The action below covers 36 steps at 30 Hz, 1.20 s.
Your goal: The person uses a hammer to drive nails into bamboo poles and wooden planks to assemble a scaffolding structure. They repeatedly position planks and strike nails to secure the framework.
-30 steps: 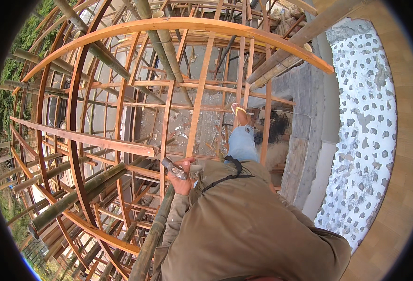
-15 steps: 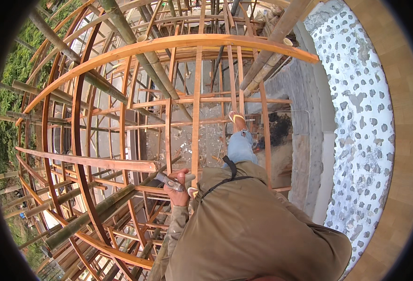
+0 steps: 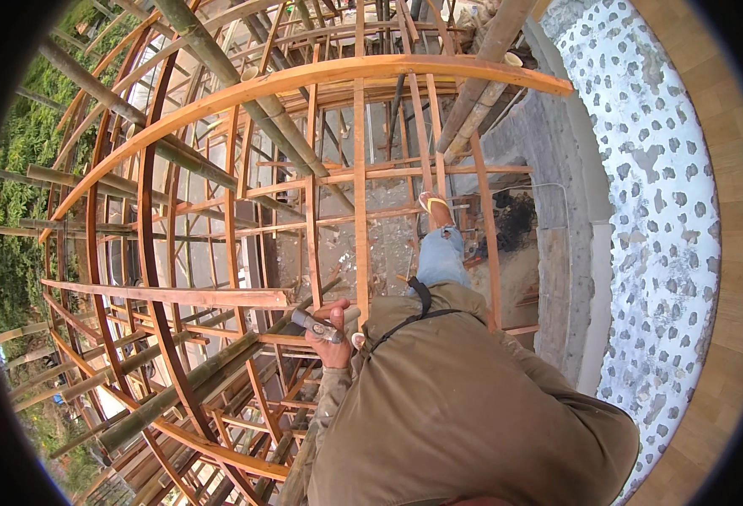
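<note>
My left hand [image 3: 334,351], at the lower centre, is closed round a hammer [image 3: 317,327] with a worn grey metal head. The head points up and left out of the fist; its handle is mostly hidden. Just beyond the hammer ends a sawn reddish wooden plank [image 3: 169,294], which reaches in from the left. A bamboo pole [image 3: 177,392] runs diagonally close to the hand. My right hand is out of sight, its side covered by my brown jacket [image 3: 473,396].
Below me is an open lattice of wooden battens [image 3: 360,185] and bamboo poles [image 3: 291,139], with rubble-strewn ground far down. My sandalled foot [image 3: 436,207] rests by a crossing batten. A curved orange beam [image 3: 321,72] spans ahead. At right stands a white, grey-dabbed surface [image 3: 658,211].
The whole view has shifted slightly, so most of the framework sits a little further right. My left hand keeps its hold on the hammer, with hardly any change in grip.
</note>
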### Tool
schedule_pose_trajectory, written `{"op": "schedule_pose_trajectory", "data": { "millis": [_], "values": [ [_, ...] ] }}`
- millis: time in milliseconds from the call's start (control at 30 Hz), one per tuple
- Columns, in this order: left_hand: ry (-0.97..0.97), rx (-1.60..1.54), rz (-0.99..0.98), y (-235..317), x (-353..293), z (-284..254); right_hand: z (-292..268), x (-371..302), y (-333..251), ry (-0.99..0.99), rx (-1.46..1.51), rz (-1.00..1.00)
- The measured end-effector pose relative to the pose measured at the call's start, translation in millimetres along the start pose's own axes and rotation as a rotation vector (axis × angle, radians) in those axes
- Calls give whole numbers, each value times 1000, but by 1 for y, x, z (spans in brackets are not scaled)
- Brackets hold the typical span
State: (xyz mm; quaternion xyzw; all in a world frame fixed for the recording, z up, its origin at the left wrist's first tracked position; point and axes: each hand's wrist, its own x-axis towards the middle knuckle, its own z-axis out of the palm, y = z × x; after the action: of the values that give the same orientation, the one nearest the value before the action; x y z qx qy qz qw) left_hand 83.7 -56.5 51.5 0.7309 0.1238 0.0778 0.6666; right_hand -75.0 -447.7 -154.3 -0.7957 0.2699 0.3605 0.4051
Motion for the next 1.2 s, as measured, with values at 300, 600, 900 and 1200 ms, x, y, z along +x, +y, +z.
{"op": "schedule_pose_trajectory", "data": {
  "millis": [300,600,900,1200],
  "values": [
    [-6,76,91,2,-2,4,8,4,2,9,39,0],
    [-436,312,-126,-12,18,-7,16,10,-2,35,119,-14],
    [-724,262,-347,-94,17,1,21,26,1,65,222,-41],
    [-822,233,-624,-121,26,7,19,29,-3,6,251,-80]
  ]
}}
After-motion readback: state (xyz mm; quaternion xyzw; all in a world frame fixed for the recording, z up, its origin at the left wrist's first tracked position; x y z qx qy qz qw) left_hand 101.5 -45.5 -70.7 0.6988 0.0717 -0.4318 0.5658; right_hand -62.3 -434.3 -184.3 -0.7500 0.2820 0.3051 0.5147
